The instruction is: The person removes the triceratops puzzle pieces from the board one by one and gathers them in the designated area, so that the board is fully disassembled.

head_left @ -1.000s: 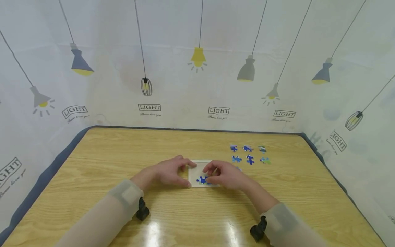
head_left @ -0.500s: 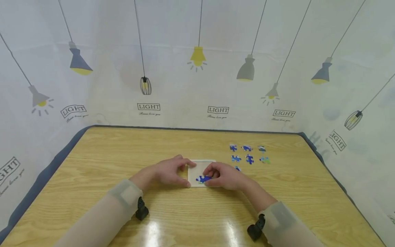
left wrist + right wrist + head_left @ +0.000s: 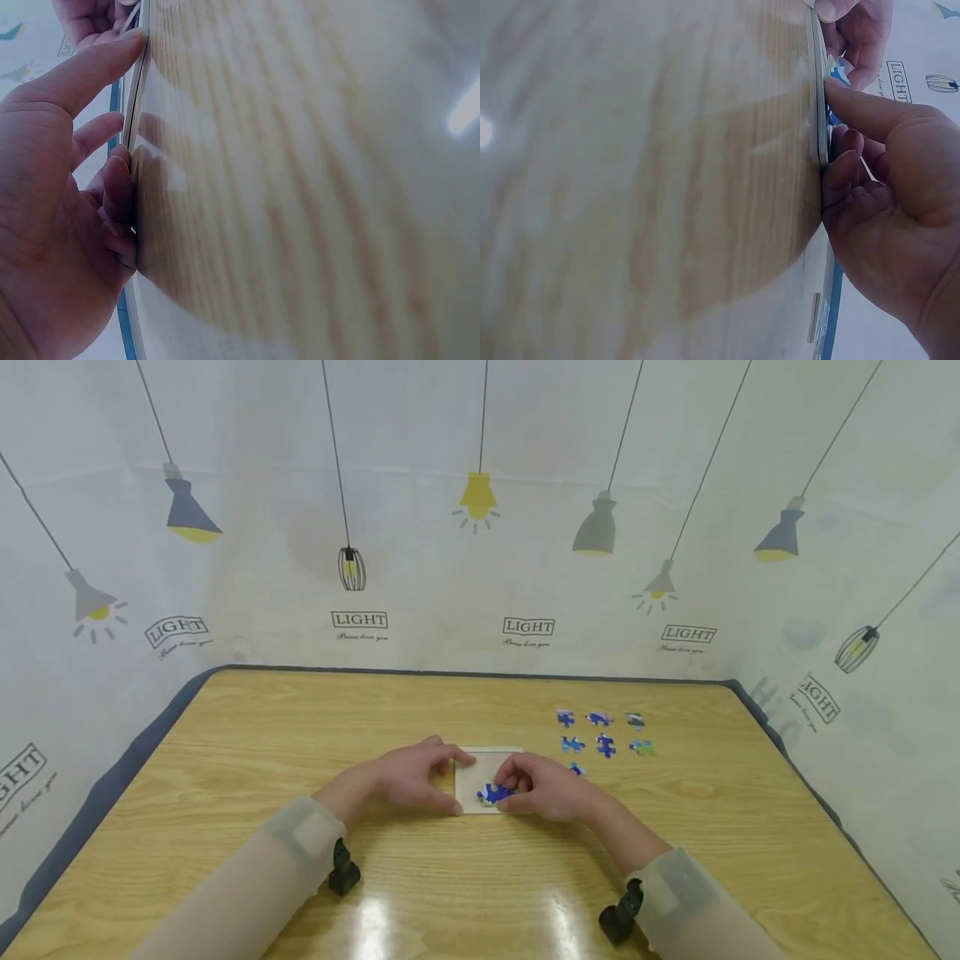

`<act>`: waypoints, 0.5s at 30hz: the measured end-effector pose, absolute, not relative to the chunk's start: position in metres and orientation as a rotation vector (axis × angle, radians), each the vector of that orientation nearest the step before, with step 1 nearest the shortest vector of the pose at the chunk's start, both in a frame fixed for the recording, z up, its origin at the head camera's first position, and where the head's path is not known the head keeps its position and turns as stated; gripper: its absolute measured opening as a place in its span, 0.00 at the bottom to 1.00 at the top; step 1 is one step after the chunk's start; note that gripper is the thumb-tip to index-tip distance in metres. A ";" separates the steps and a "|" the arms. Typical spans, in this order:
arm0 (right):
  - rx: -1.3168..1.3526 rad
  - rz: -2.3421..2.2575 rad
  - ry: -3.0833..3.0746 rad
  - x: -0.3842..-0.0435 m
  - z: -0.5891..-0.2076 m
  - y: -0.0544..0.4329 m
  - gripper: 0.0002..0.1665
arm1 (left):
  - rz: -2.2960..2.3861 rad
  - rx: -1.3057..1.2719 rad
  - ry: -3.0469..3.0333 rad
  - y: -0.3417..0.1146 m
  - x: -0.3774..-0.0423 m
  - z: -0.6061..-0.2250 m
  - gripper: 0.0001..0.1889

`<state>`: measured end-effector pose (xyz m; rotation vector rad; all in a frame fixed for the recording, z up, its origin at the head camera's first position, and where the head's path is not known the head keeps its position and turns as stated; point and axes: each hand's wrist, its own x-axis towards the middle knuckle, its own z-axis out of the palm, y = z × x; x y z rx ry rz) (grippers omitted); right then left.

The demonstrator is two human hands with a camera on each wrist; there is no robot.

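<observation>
A shallow pale puzzle tray (image 3: 467, 783) lies on the table before me, with blue-and-white jigsaw pieces (image 3: 493, 793) near its lower edge. My left hand (image 3: 411, 777) holds the tray's left side, thumb at the near corner and index finger further up. At the tray's right side, my right hand (image 3: 553, 788) pinches a puzzle piece with thumb and curled fingers, low over the tray; the hand hides part of it. In the right wrist view, a bit of blue piece (image 3: 840, 73) shows beyond the thumb. The left wrist view has the left thumb (image 3: 112, 60) against the tray's edge.
Several loose puzzle pieces (image 3: 606, 745) lie in rough rows at the back right of the wooden table (image 3: 300, 718). One more piece (image 3: 576, 768) sits just behind my right hand. A white printed curtain (image 3: 420, 577) encloses the table's far and side edges.
My right hand has shifted slightly left and down on the tray, and the blue pieces beside its fingertips have shifted or turned a little. My left hand stays at the tray's left side.
</observation>
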<state>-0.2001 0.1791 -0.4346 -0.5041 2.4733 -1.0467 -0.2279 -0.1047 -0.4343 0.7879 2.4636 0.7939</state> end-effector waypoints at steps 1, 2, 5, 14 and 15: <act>-0.505 -1.057 2.469 -0.200 -0.435 0.179 0.15 | 0.795 0.786 2.463 -0.105 -0.228 -0.434 0.38; -0.506 -1.067 2.465 -0.200 -0.435 0.180 0.16 | 0.798 0.784 2.461 -0.105 -0.228 -0.435 0.38; -0.504 -1.095 2.453 -0.200 -0.436 0.180 0.16 | 0.801 0.781 2.460 -0.105 -0.228 -0.436 0.38; -0.518 -1.203 2.387 -0.200 -0.437 0.185 0.14 | 0.809 0.785 2.465 -0.105 -0.228 -0.435 0.38; -0.518 -1.214 2.376 -0.200 -0.437 0.185 0.14 | 0.808 0.786 2.466 -0.105 -0.228 -0.435 0.39</act>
